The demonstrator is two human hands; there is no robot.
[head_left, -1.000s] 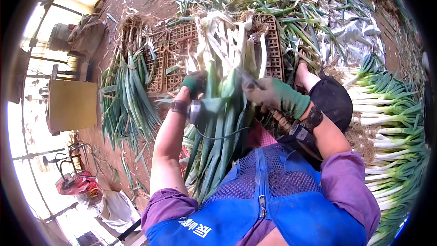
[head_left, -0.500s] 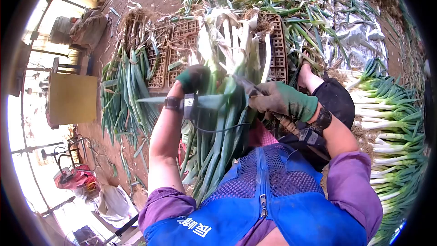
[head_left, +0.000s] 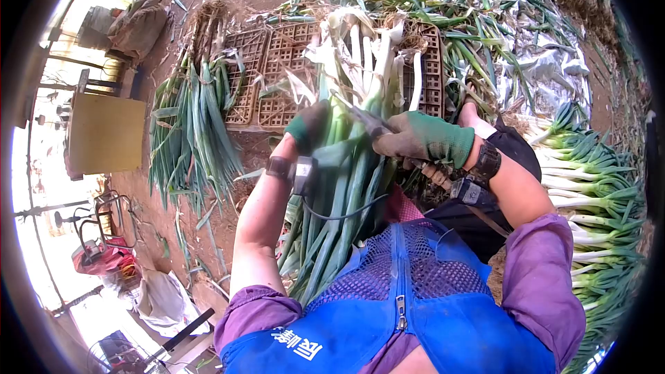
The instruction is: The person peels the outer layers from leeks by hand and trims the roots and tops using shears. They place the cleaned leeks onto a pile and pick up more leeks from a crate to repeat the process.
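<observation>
My left hand (head_left: 309, 127), in a green and dark glove, is closed round a green onion (head_left: 339, 121) at the left side of a bunch. Its fingers are partly hidden and blurred. In my right hand (head_left: 424, 138), also gloved, is a slim dark tool that looks like an air blow gun (head_left: 370, 122). Its tip points up and left at the stalk by my left hand. The bunch of green onions (head_left: 377, 73) lies over the crates with white stems and roots away from me. Long green leaves (head_left: 338, 215) hang toward my lap.
Brown plastic crates (head_left: 285, 52) stand under the bunch. More unpeeled green onions (head_left: 197, 118) lie at the left. Cleaned ones (head_left: 589, 201) form a long row at the right. Peeled leaves and scraps (head_left: 443, 0) cover the ground ahead. A brown hose (head_left: 435, 176) hangs below my right hand.
The pale green leaf that stretched left across my left wrist has swung down and in toward the bunch. My left hand sits slightly lower and further right; the tool still points at the stalk.
</observation>
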